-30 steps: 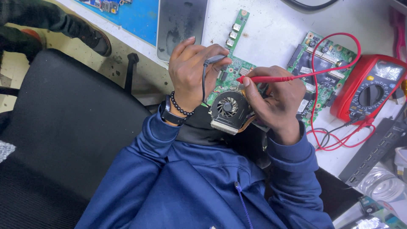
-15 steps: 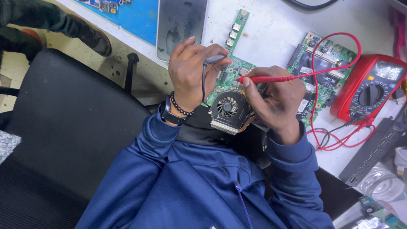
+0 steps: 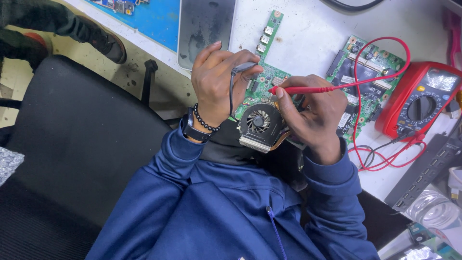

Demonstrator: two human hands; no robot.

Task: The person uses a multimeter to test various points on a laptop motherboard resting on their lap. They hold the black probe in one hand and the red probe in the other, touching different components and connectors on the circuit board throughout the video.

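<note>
Left hand (image 3: 216, 82) raised over green circuit board (image 3: 262, 89) at white table (image 3: 313, 38) edge, wrist bent, fingers pinching black probe (image 3: 243, 67). Right hand (image 3: 315, 113) curled beside round fan (image 3: 260, 123), fingers clamped on red probe (image 3: 298, 90), tip touching board. Red lead looping to red meter (image 3: 423, 103) nearby.

I'm at a white worktable (image 3: 308, 43), top scuffed and grimy toward its near edge. Blue mat (image 3: 159, 21) lies on the table's far left part. Black padded chair (image 3: 72, 159) sits left of the table, pale dirty floor (image 3: 14, 82) beyond it. Light is even.
</note>
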